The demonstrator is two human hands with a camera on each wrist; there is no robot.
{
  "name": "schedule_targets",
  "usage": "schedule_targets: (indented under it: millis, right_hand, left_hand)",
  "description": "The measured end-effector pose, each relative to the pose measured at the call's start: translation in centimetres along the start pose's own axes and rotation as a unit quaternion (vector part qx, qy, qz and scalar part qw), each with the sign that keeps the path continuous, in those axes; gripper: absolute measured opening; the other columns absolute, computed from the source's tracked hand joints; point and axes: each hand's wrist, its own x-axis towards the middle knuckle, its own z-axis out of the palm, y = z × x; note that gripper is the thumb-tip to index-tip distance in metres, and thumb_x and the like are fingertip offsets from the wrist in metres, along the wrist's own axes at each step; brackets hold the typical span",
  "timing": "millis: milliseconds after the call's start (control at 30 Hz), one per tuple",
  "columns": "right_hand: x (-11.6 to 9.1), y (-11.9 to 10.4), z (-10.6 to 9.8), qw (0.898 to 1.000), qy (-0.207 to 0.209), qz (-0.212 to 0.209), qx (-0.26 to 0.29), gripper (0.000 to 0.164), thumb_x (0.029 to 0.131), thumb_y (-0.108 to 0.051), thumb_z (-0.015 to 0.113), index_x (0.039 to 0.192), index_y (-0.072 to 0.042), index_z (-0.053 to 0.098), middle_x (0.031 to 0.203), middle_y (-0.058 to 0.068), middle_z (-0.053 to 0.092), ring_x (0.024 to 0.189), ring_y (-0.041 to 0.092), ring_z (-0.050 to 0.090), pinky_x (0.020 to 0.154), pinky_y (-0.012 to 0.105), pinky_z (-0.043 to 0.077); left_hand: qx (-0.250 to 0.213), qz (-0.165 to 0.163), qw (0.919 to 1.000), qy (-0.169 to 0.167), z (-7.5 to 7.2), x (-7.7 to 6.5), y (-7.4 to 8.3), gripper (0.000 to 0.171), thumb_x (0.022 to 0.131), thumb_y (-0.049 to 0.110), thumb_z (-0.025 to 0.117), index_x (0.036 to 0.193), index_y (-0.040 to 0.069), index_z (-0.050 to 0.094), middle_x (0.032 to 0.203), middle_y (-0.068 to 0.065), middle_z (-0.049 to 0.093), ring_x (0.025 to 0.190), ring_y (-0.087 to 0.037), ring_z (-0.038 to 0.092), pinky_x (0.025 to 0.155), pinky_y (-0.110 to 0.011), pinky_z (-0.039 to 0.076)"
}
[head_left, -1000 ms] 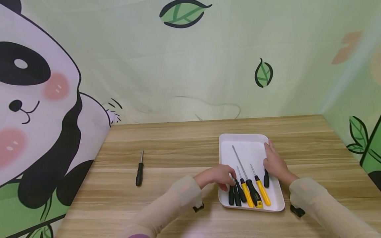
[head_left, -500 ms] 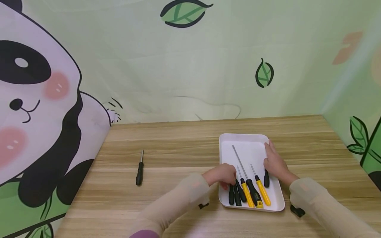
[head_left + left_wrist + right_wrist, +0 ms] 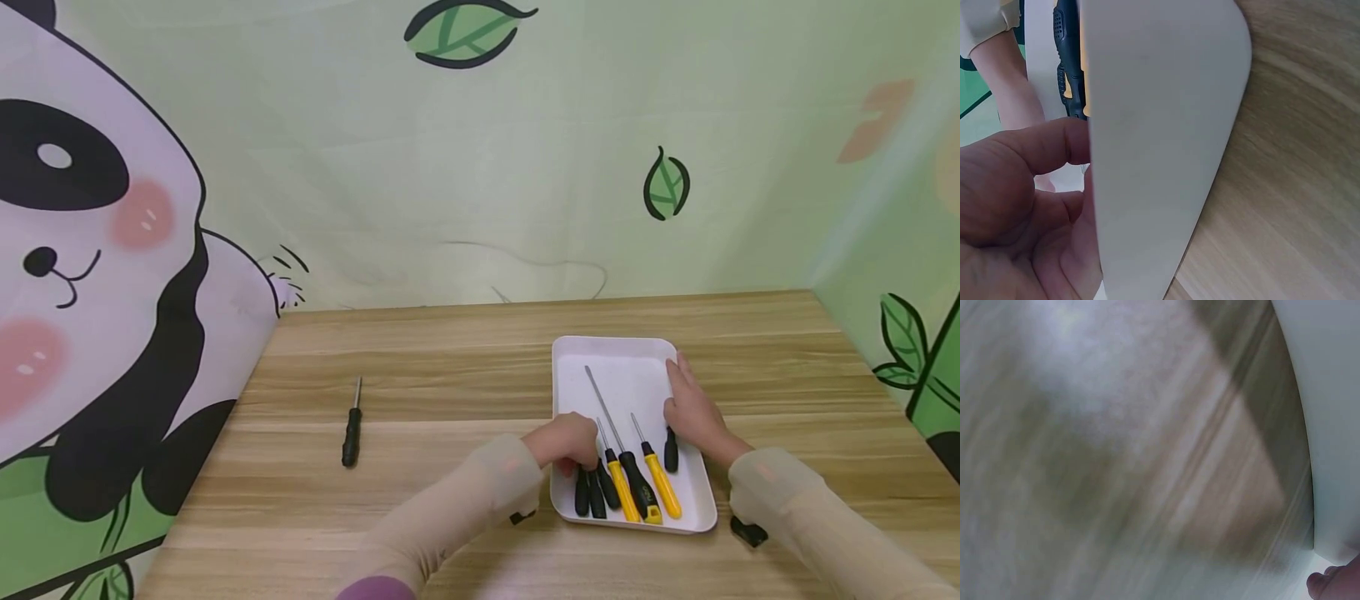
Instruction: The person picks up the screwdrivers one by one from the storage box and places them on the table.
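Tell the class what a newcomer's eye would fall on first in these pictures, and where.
Probably the big cartoon panda filling the left side of the head view. Next, the white tray, right of centre, with black- and yellow-handled tools. A lone black screwdriver lies apart, left on the wooden table.

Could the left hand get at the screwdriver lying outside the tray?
Probably yes: nothing visible stands between the left hand and that screwdriver on the table, though the hand would first have to leave the tray.
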Motion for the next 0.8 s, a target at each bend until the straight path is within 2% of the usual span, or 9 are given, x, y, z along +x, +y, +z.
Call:
schedule_targets:
  millis: [300,567,800]
  right_hand:
    - [0.00,-0.05,-0.01,1.000,-0.005,0.003,-0.006,0.058,0.080,0.000,0.033,0.134,0.013,0.016,0.142,0.030,0.006,0.123,0.047,0.026,0.085,0.053,0.037]
    - [0.02,-0.11,-0.18,1.000,-0.003,-0.001,-0.003,0.059,0.079,0.000,0.033,0.134,0.013,0.017,0.142,0.030,0.006,0.123,0.047,0.025,0.087,0.054,0.036]
    - [0.02,0.03,-0.05,1.000,0.003,-0.007,0.001,0.059,0.078,0.000,0.034,0.133,0.014,0.017,0.142,0.031,0.007,0.123,0.048,0.026,0.086,0.054,0.037]
  left_hand:
    - [0.005,-0.011,0.9999,-0.008,0.08,-0.09,0.23,0.015,0.076,0.011,0.061,0.064,0.006,0.053,0.049,-0.003,0.050,0.037,-0.012,0.048,0.037,-0.020,0.041]
    - [0.041,-0.008,0.9989,0.022,0.50,-0.20,0.50,0.012,0.074,0.009,0.061,0.064,0.008,0.056,0.058,-0.004,0.054,0.037,-0.012,0.047,0.035,-0.019,0.038]
    - [0.025,-0.020,0.9990,0.031,0.66,-0.23,0.53,0.010,0.072,0.009,0.063,0.065,0.007,0.056,0.060,-0.004,0.054,0.037,-0.010,0.046,0.035,-0.019,0.039]
